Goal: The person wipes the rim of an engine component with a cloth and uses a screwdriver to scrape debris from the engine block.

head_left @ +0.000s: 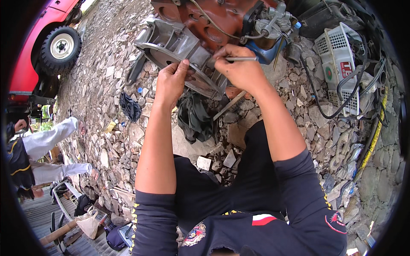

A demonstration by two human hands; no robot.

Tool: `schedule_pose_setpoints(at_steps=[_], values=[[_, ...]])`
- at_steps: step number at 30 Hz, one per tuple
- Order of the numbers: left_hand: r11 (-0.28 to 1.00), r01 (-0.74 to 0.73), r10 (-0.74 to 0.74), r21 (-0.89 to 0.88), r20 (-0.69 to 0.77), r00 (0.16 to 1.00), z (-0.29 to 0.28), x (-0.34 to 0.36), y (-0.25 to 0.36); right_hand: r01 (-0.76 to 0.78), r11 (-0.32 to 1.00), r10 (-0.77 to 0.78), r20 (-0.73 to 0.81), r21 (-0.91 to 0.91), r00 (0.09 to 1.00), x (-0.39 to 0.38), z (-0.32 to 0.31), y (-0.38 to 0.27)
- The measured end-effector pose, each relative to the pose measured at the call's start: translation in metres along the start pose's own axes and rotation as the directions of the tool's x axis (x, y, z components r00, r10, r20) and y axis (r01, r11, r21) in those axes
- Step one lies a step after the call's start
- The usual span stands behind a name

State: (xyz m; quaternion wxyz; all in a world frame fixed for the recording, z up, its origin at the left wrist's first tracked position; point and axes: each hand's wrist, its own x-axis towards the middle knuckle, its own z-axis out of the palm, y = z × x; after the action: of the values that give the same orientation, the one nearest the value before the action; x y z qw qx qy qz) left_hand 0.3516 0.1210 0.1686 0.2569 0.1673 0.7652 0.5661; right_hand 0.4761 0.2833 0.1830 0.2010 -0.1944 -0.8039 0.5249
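Observation:
A grey cast-metal bell housing is fixed to the end of a reddish-brown engine block. My left hand is closed at the housing's near rim, thumb on top and fingers partly hidden behind it. Beside the joint of housing and block, my right hand grips a slim metal tool like a wrench; its working end is hidden by my fingers. A dark cloth and a wooden-handled brush lie below the housing. To the right, a metal carburettor-like part sits on the engine.
Broken stones cover the ground. At right stand a white plastic basket and a black hose, near a yellow strip along the wall. A red vehicle is at far left; another person is below it.

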Motion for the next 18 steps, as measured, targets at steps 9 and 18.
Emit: schedule_pose_setpoints(at_steps=[9, 18], values=[[1.0, 0.003, -0.002, 0.023, -0.022, 1.0, 0.004, -0.005, 0.01, -0.031, 0.925, 0.036, -0.005, 0.38, 0.999, 0.007, -0.005, 0.015], [1.0, -0.017, 0.017, 0.004, -0.004, 1.0, 0.001, 0.0, 0.004, -0.074, 0.96, 0.109, -0.119, 0.271, 0.987, 0.01, 0.011, 0.005]])
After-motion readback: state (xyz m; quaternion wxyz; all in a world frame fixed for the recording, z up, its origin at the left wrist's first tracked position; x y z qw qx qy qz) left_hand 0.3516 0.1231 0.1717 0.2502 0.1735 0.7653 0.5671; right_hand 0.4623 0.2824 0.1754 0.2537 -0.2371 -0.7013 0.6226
